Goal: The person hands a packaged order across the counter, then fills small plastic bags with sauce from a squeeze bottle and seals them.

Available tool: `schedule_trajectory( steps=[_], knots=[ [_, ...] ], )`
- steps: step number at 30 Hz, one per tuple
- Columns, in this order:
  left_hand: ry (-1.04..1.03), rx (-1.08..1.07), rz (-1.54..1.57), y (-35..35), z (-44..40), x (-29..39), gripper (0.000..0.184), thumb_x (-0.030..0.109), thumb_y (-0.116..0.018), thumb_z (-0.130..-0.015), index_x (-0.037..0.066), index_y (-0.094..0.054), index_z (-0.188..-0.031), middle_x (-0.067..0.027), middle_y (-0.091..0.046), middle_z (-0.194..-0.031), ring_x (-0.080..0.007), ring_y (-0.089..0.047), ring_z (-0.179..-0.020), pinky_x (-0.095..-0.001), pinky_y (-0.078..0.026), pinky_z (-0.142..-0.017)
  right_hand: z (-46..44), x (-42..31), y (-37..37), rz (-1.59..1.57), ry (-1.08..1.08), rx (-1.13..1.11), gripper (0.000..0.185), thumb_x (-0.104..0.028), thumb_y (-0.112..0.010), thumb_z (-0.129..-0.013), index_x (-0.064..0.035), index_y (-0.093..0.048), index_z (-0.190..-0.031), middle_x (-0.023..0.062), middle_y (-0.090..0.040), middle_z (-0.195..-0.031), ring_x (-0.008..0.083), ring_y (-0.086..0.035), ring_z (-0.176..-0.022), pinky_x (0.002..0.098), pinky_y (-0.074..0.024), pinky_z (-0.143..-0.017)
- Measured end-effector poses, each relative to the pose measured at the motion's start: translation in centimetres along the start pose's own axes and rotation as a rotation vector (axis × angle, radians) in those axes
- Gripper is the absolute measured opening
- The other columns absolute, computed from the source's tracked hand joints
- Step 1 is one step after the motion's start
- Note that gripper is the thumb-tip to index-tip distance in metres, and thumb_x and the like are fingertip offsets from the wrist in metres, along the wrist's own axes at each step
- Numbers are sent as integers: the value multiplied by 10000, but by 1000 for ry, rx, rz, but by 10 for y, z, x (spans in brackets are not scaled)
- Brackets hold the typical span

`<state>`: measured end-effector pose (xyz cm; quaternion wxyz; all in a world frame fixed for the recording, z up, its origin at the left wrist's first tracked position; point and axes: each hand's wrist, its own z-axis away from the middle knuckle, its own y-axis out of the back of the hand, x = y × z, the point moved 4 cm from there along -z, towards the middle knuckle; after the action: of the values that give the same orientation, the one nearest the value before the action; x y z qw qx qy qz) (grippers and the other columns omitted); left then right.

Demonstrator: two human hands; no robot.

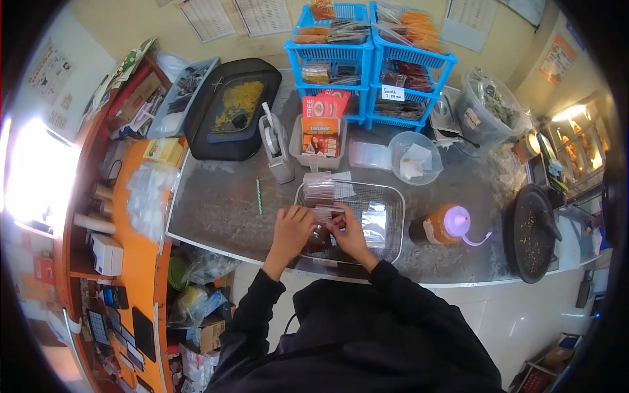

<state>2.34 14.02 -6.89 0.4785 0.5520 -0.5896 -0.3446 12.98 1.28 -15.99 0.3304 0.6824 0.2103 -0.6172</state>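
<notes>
Head view, centre: left hand (294, 226) and right hand (350, 233) pinch plastic packaging (325, 213); light, even grip should limit creasing.

The dark-topped table (219, 203) carries a wire basket (402, 216), green-striped stick (259, 195), black tray (196, 134), capped bottle (445, 224), blue racks (331, 47) and, probably, a stone mortar (524, 245).

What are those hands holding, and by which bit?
Thin plastic packaging over the wire basket. The right hand seems to pinch its right side; the left hand is at its left side, grip unclear.
</notes>
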Motion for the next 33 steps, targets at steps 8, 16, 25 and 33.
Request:
schedule_trajectory(
  steps=[8,16,25,33],
  knots=[
    [83,-128,-5,-7,-14,0,351,142,-747,-722,127,-574,-1027,-38,-581,-1042,-236,-553,-1054,-425,-332,-846,-4,3,2,-46,-4,-68,502,0,-625,-882,-36,-430,-1344,128,-690,-869,231,-685,-757,348,-537,-698],
    [26,-130,110,-8,-15,3,148,138,-661,-806,137,-569,-922,-27,-611,-857,-226,-606,-877,-422,-311,-808,-12,6,13,169,107,1,198,-19,-584,-923,13,-504,-1100,167,-632,-888,305,-638,-769,373,-516,-671],
    [204,-58,479,-7,-2,-15,96,102,-680,-793,127,-639,-876,-25,-664,-811,-237,-624,-833,-393,-342,-823,-25,7,13,129,151,94,122,-44,-646,-862,11,-576,-945,210,-570,-865,431,-575,-815,482,-464,-721],
    [114,-24,352,-6,2,-19,234,118,-714,-779,108,-644,-1002,-41,-654,-964,-249,-617,-939,-392,-393,-862,-17,13,9,279,67,98,273,-76,-650,-875,28,-560,-1112,231,-576,-957,442,-597,-905,480,-492,-754]
  ],
)
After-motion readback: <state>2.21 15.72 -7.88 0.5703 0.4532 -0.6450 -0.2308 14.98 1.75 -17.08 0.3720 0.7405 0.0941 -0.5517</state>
